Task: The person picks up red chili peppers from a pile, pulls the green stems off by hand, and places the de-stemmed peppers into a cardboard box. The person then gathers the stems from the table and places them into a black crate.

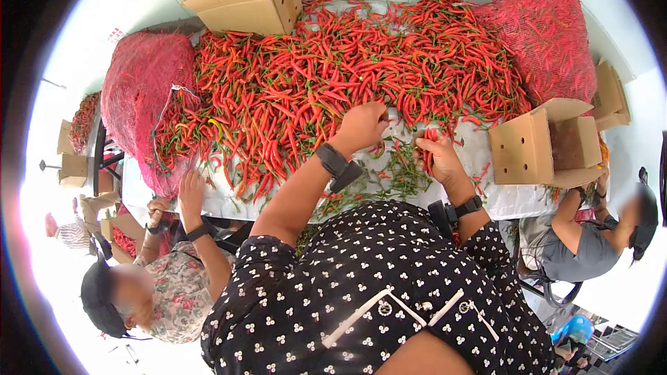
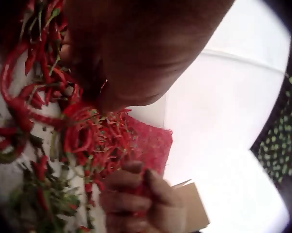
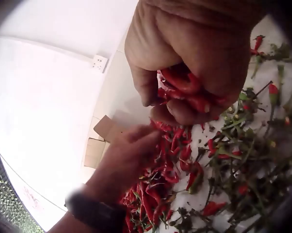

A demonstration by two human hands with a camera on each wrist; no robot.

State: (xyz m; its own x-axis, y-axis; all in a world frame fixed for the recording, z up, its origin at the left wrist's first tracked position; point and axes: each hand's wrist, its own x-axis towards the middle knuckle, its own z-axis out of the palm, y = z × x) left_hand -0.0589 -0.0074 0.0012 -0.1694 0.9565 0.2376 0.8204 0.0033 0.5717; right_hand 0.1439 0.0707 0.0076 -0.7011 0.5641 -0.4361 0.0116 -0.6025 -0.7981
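Note:
Red chilies [image 1: 417, 62] cover the white table [image 1: 479, 149] in a wide pile. My right hand [image 1: 443, 158] is curled round several red chilies [image 3: 180, 82], with some showing between thumb and fingers in the right wrist view. To its left, my left hand [image 1: 361, 127] reaches over the near edge of the pile, fingers bent downward. Its fingertips are among the chilies and largely hidden, so I cannot tell whether they pinch one. Green stems [image 1: 406, 175] lie scattered on the table below and between both hands, with bits of red among them.
Red mesh sacks of chilies stand at the left [image 1: 149, 90] and back right [image 1: 542, 42]. A cardboard box [image 1: 243, 14] sits at the back, another box [image 1: 524, 149] at right. One person [image 1: 167, 278] works on the left, another person [image 1: 583, 243] on the right.

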